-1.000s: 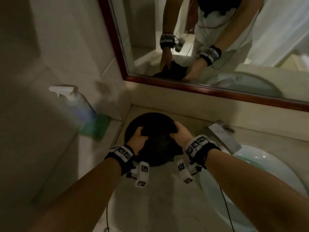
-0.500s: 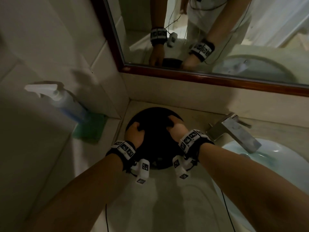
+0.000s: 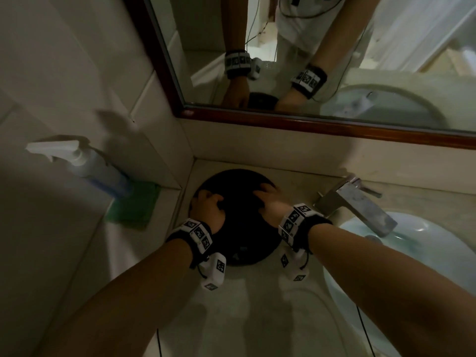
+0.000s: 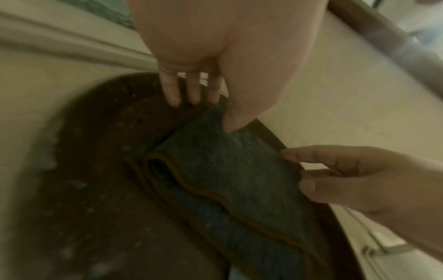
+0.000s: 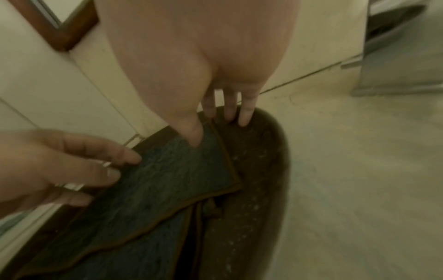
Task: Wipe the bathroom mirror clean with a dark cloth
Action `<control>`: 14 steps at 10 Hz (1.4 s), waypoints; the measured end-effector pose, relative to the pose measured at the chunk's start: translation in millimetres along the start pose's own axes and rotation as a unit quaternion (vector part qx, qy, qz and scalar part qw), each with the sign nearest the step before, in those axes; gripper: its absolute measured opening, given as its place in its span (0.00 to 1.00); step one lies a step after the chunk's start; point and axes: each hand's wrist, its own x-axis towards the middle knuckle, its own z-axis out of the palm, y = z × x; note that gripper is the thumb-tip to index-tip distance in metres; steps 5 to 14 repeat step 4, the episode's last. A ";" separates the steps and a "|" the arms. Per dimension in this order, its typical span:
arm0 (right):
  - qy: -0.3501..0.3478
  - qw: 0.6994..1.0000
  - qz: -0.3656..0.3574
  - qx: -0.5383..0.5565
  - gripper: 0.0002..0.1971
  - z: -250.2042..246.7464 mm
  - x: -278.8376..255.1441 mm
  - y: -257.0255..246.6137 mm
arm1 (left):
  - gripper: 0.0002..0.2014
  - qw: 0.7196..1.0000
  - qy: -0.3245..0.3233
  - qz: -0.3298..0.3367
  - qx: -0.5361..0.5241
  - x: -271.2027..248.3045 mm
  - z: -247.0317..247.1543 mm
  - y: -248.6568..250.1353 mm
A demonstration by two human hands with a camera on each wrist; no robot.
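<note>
Here both hands work the dark cloth [image 4: 230, 170], which lies folded on a round dark tray [image 3: 257, 243] on the surface [image 3: 257, 318], in the corner below the mirror [image 3: 334, 60].

Step in hand, as judged: taking up the cloth. To do it well, each hand should pinch through every folded layer at its own end, then lift level so no flap drops loose.

Left hand [image 3: 210, 211]: thumb tip presses the top of the cloth at its far corner; 3 fingers [image 4: 191, 91] reach straight past the edge onto the tray. Not closed round anything.

Right hand [image 3: 270, 204]: thumb likewise on the cloth's top face; 3 fingers [image 5: 228, 106] rest straight on the tray just beyond the hem. No pinch yet.

So the cloth sits under both thumbs and beside, not between, the fingers.

Nearby: spray bottle [image 3: 85, 166] on a green pad [image 3: 134, 204] at left; faucet [image 3: 358, 202] and basin [image 3: 425, 253] at right.
</note>
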 end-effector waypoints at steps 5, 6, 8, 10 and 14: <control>0.100 0.994 0.029 0.041 0.32 -85.0 -78.6 15.9 | 0.20 0.994 0.011 0.069 0.082 -26.1 -35.2 126.0; 0.100 0.994 0.029 0.041 0.32 -85.0 -78.6 15.9 | 0.20 0.994 0.011 0.069 0.082 -26.1 -35.2 126.0; 0.100 0.994 0.029 0.041 0.32 -85.0 -78.6 15.9 | 0.20 0.994 0.011 0.069 0.082 -26.1 -35.2 126.0; 0.100 0.994 0.029 0.041 0.32 -85.0 -78.6 15.9 | 0.20 0.994 0.011 0.069 0.082 -26.1 -35.2 126.0; 0.100 0.994 0.029 0.041 0.32 -85.0 -78.6 15.9 | 0.20 0.994 0.011 0.069 0.082 -26.1 -35.2 126.0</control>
